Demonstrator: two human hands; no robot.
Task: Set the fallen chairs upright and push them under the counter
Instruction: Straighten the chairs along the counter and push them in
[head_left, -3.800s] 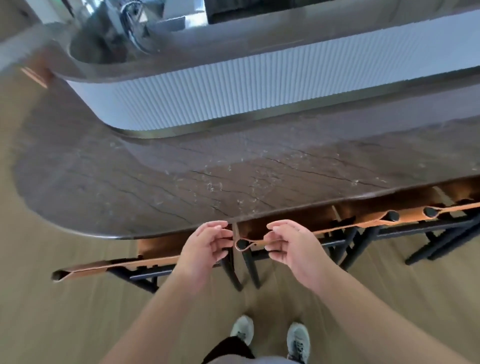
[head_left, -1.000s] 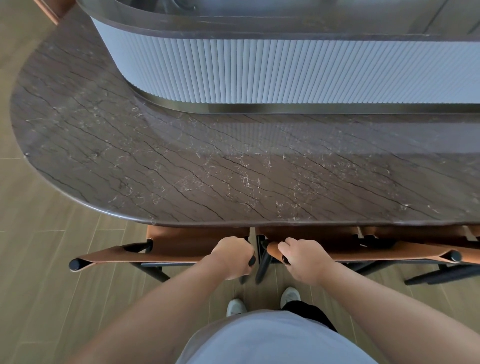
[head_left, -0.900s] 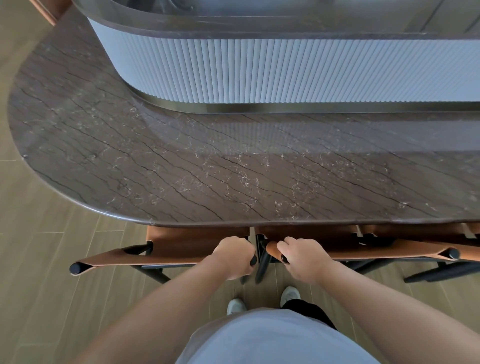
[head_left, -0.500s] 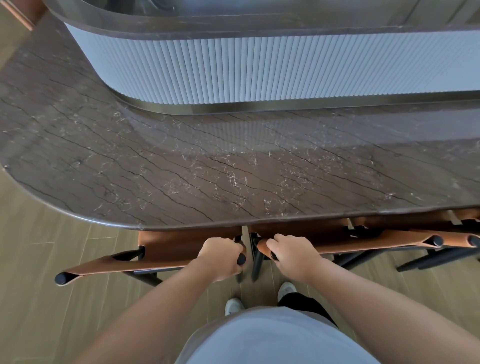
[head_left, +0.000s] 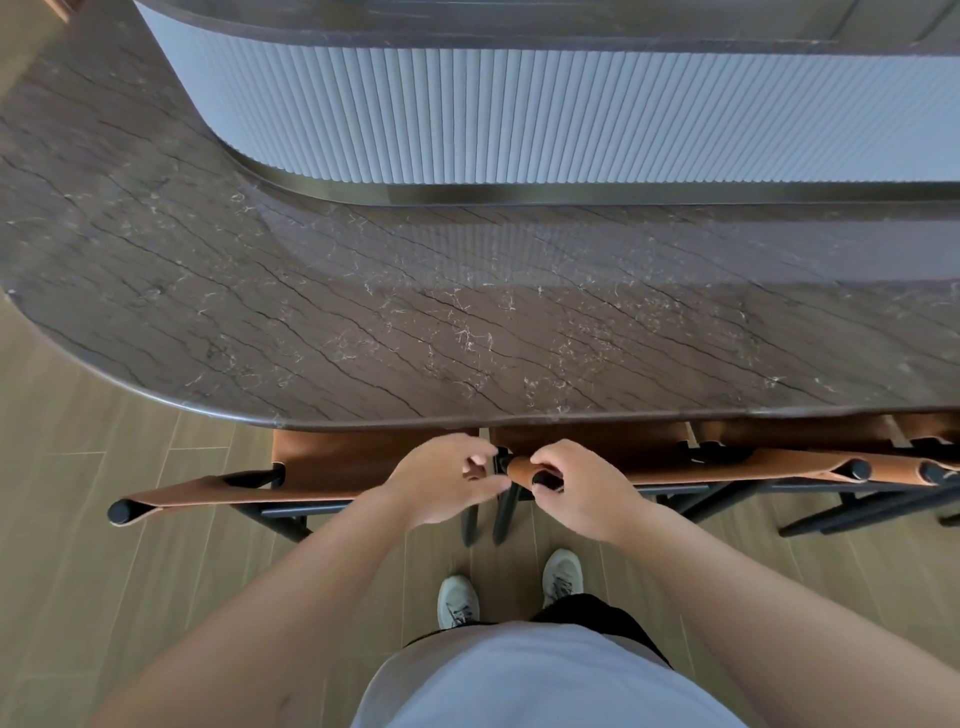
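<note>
Two upright chairs with tan leather and black frames stand side by side, their seats tucked under the dark marble counter (head_left: 415, 312). The left chair (head_left: 234, 491) shows its backrest strap and part of its seat. The middle chair (head_left: 727, 465) runs off to the right. My left hand (head_left: 441, 480) hovers over the right end of the left chair's backrest, blurred, its fingers loosely curled and apart. My right hand (head_left: 579, 486) is closed around the left end of the middle chair's backrest, over its black post cap.
A third chair (head_left: 935, 470) shows at the far right edge, also under the counter. A white ribbed wall (head_left: 519, 114) rises behind the counter top. My feet (head_left: 509, 587) stand on wood-look floor planks just behind the chairs.
My left hand has loosened from a fist on the left chair's backrest and its fingers have come apart. My right hand keeps its grip. The view has shifted slightly.
</note>
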